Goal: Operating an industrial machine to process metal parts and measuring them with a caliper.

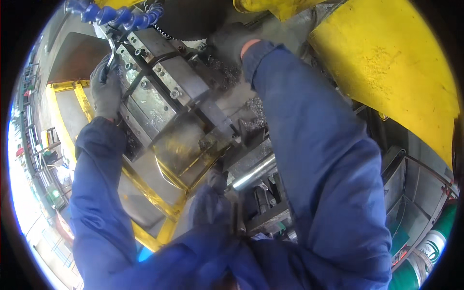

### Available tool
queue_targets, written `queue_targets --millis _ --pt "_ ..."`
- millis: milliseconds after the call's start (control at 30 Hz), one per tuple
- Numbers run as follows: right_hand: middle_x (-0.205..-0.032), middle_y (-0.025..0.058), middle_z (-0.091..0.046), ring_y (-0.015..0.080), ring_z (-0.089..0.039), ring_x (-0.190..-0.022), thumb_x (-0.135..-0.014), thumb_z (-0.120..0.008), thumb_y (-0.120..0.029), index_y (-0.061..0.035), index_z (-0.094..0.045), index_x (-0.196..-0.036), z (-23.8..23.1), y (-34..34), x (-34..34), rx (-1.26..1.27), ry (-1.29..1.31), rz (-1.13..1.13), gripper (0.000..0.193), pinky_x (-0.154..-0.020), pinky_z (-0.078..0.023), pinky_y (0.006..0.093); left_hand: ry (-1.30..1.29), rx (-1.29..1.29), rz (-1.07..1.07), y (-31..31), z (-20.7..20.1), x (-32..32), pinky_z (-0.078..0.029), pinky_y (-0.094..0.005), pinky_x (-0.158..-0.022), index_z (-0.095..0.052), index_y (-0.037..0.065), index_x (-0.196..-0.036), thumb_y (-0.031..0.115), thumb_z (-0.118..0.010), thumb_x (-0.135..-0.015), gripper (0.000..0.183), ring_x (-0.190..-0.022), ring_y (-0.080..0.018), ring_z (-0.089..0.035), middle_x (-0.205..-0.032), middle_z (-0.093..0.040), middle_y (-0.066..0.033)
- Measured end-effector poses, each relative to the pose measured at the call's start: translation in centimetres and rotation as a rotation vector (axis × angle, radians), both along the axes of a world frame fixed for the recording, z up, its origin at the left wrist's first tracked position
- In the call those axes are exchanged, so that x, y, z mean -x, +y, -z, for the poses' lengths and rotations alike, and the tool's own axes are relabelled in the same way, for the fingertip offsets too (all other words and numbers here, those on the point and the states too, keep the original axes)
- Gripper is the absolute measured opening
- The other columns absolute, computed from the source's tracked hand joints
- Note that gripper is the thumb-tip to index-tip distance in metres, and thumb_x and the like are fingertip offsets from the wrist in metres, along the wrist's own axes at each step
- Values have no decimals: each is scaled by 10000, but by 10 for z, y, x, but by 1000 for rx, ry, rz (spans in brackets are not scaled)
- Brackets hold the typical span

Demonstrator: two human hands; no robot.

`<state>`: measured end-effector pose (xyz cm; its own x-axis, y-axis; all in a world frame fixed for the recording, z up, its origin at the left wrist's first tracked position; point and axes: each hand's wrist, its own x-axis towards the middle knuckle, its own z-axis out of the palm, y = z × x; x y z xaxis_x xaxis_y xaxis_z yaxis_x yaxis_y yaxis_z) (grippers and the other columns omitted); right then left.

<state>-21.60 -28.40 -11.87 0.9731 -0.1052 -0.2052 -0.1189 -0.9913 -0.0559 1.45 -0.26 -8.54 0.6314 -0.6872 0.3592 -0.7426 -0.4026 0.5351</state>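
My left hand, in a grey glove, is closed round a bent metal rod at the left side of a metal clamping block. The rod's lower end is hidden in the fingers. Socket-head bolts stud the steel plates just right of this hand. Farther right, my right hand, in a dark glove, reaches in beside a dark round blade with a toothed edge. Shadow and blur hide its fingers, so I cannot tell whether it holds anything.
A large yellow guard fills the upper right. Blue segmented hose hangs at the top left. Metal chips lie around the block. A yellow frame and a shiny round bar stand nearer me, with a metal bin at right.
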Motion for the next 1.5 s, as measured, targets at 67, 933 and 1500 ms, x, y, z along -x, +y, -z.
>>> queue_targets --millis 67,933,1500 --pt "-953 126 -745 345 -700 -807 -904 -565 -305 -107 -749 -995 11 0 3 35 -114 20 286 -722 -553 459 -13 10 3 -2 1 -1 -465 -330 -996 -719 73 -1182 80 -624 -881 316 -1135 -233 -604 -1211 -699 -80" --pt "-977 149 -749 359 -704 -841 -929 -494 -349 -110 -728 -1034 -11 58 24 33 87 457 352 -707 -523 474 -98 126 -17 -6 -2 6 -479 -355 -973 -733 92 -1102 76 -650 -798 315 -1088 -267 -616 -1179 -719 -42" --pt "-934 135 -742 295 -688 -778 -940 -583 -527 -64 -722 -1050 -20 35 46 -383 -108 532 495 -701 -529 380 -182 144 4 -10 3 14 -463 -386 -977 -723 103 -1084 112 -662 -804 288 -1065 -298 -607 -1211 -703 -26"
